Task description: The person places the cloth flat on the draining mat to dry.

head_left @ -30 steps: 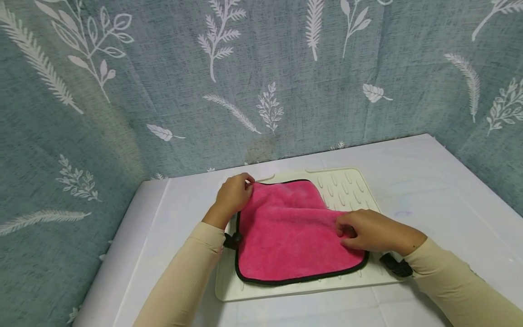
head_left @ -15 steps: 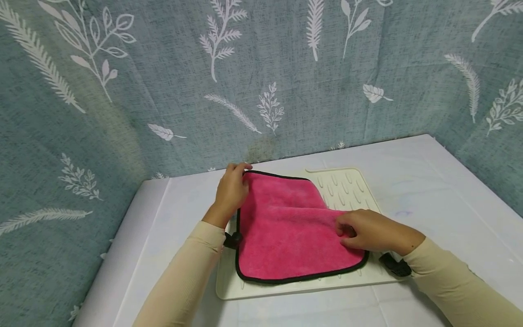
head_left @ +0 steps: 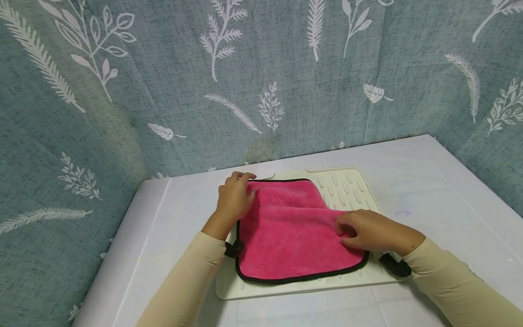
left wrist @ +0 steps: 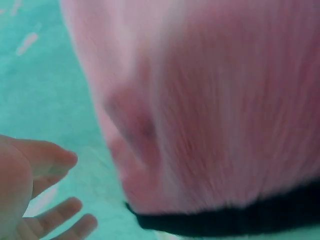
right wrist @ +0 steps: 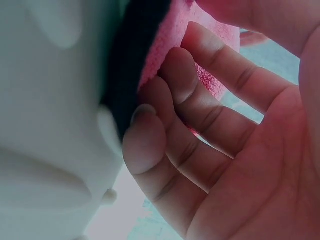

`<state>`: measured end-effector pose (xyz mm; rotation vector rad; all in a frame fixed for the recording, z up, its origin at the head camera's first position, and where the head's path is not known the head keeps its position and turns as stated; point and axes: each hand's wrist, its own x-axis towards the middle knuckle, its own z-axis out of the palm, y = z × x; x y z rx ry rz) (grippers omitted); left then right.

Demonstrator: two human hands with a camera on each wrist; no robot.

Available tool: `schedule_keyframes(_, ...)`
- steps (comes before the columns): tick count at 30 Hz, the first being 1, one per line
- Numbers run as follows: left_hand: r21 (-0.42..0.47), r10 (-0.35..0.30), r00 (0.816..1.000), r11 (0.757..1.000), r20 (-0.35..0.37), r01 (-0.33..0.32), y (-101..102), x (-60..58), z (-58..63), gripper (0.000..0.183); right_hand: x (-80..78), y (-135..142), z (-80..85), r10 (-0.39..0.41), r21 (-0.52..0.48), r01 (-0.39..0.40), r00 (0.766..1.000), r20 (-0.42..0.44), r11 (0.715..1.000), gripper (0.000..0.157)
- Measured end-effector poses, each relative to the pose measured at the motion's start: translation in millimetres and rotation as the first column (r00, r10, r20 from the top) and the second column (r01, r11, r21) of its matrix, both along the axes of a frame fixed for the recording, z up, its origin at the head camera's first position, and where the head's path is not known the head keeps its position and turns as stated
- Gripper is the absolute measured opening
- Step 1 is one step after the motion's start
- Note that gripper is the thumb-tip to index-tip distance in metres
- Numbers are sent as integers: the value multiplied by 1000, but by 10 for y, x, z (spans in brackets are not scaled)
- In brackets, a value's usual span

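A pink plush towel (head_left: 294, 245) with a black edging lies spread over a cream ribbed mat (head_left: 347, 188). A ridge runs across the towel toward my right hand (head_left: 377, 230), which pinches it near its right side. In the right wrist view, the curled fingers (right wrist: 185, 75) meet the pink pile beside the black edging. My left hand (head_left: 234, 197) hovers at the towel's far left corner, its thumb and fingers apart. The left wrist view shows that hand's fingers (left wrist: 55, 215) beside the towel (left wrist: 215, 110), with a gap between them.
The mat rests on a white-covered table (head_left: 425, 181). A grey-green curtain (head_left: 261, 91) with white leaf prints stands along the back and sides, close behind the mat's far edge. A black strap (head_left: 396, 265) sits at the right wrist.
The left hand raised the towel's far left corner, then lowered it onto the mat and let go. Its thumb has spread away from the cloth. The right hand has stayed in place.
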<state>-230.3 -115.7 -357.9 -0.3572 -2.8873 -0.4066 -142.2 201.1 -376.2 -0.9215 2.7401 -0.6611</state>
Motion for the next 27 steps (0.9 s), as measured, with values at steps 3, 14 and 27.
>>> schedule_keyframes(3,16,-62,995,998,-72,63,58,192,27,37,4,-2,0,3,-1,-3,1000,-2,1000,16)
schedule_keyframes(14,-105,-272,960,955,70,279,255,970,-12,55,6,-13,6,-13,2,13,1000,7,1000,17)
schedule_keyframes(27,-141,-255,918,941,303,308,248,1226,-226,66,-7,-36,-15,-23,11,23,1000,3,1000,18)
